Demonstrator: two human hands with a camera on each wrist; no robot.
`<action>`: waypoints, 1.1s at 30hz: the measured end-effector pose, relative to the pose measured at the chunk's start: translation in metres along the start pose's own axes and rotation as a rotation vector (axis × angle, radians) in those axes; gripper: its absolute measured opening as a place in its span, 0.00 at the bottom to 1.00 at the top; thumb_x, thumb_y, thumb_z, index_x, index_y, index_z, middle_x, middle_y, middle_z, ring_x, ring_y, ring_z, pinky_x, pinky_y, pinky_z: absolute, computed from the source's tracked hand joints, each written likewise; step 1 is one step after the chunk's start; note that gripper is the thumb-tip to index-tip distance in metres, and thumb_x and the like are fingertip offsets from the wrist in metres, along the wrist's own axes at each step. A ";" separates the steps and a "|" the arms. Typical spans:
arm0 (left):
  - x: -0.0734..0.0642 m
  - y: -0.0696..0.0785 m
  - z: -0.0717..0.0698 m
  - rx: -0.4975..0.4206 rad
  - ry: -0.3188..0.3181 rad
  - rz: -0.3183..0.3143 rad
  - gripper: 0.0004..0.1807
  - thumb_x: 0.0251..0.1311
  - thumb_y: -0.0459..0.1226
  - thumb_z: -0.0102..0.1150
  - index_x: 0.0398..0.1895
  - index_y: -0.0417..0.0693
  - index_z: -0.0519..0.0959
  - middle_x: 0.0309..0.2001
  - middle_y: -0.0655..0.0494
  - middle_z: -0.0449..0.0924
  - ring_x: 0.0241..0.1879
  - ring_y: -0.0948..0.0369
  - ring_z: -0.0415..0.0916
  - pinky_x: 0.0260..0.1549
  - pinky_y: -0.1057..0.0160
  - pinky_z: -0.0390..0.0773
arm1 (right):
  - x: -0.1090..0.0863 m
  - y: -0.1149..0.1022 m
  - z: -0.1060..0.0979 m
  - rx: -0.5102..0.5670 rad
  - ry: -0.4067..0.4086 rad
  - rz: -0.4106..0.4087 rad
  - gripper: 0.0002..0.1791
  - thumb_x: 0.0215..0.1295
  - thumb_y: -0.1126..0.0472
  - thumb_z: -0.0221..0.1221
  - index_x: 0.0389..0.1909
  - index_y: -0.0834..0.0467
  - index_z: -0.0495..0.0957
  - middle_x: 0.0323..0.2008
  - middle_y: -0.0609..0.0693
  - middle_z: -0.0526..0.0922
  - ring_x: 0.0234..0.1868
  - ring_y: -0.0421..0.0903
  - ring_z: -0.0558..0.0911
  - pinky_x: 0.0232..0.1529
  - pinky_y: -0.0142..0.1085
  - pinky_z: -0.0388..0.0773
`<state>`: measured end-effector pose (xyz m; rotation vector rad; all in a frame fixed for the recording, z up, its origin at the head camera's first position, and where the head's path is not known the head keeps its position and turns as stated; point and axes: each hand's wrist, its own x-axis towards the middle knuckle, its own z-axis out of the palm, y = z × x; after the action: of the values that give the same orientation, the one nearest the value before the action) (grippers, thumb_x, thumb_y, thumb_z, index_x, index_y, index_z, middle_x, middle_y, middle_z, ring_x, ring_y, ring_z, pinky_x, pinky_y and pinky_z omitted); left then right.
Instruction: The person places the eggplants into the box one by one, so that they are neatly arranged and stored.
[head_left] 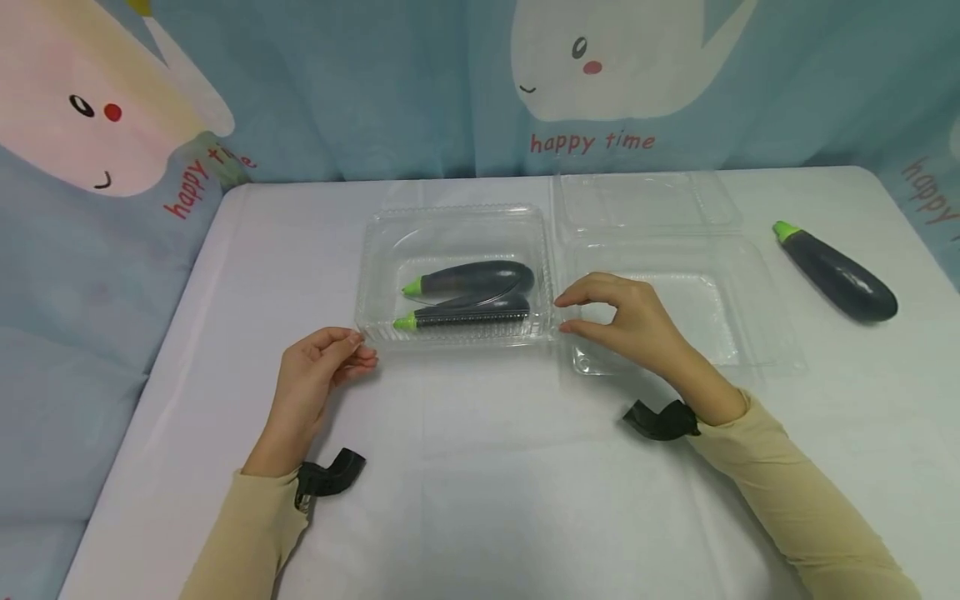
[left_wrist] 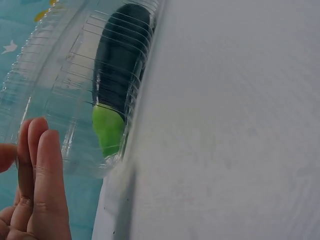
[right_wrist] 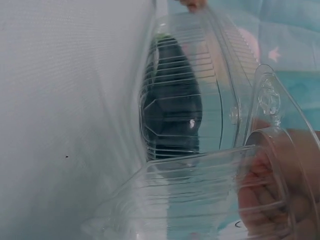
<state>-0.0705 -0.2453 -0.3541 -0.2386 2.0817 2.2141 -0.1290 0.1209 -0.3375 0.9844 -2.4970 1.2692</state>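
Observation:
A clear plastic clamshell box (head_left: 457,225) stands closed on the table with two eggplants (head_left: 477,277) inside, their green stem ends to the left. My left hand (head_left: 318,367) pinches its front left corner between thumb and fingers. At the right rim of this box is my right hand (head_left: 626,317), curved, with a gap between thumb and index finger and both fingertips right at the edge. From the left wrist, the ridged wall and one eggplant (left_wrist: 120,60) show. In the right wrist view the hand (right_wrist: 275,185) is partly behind clear plastic.
A second clamshell box (head_left: 750,292) lies open to the right, its lid (head_left: 637,200) folded toward the back. Farther right, a loose eggplant (head_left: 840,275) rests on the white table (head_left: 480,483). A blue printed curtain (head_left: 390,83) hangs behind and at the sides.

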 end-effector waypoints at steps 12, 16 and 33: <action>-0.012 -0.005 -0.001 0.029 -0.016 0.044 0.16 0.70 0.41 0.48 0.39 0.33 0.77 0.26 0.53 0.84 0.29 0.60 0.83 0.34 0.64 0.82 | -0.002 -0.005 -0.004 0.018 0.017 -0.016 0.17 0.42 0.71 0.73 0.37 0.61 0.84 0.37 0.47 0.84 0.39 0.44 0.82 0.45 0.27 0.76; -0.014 -0.008 -0.003 0.073 -0.087 0.041 0.19 0.69 0.39 0.50 0.42 0.26 0.76 0.28 0.53 0.84 0.31 0.60 0.83 0.35 0.63 0.82 | -0.003 -0.007 -0.011 0.007 0.029 -0.010 0.18 0.42 0.72 0.73 0.37 0.60 0.83 0.37 0.47 0.84 0.40 0.44 0.82 0.45 0.27 0.75; -0.025 -0.025 0.061 0.127 -0.404 -0.069 0.16 0.65 0.30 0.53 0.47 0.21 0.73 0.32 0.45 0.83 0.33 0.58 0.83 0.36 0.59 0.83 | -0.028 0.002 -0.055 -0.102 0.105 0.054 0.20 0.41 0.77 0.70 0.40 0.64 0.82 0.39 0.52 0.84 0.41 0.36 0.80 0.47 0.23 0.74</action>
<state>-0.0441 -0.1821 -0.3708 0.1345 1.9450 1.8889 -0.1165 0.1780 -0.3164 0.8118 -2.4956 1.1630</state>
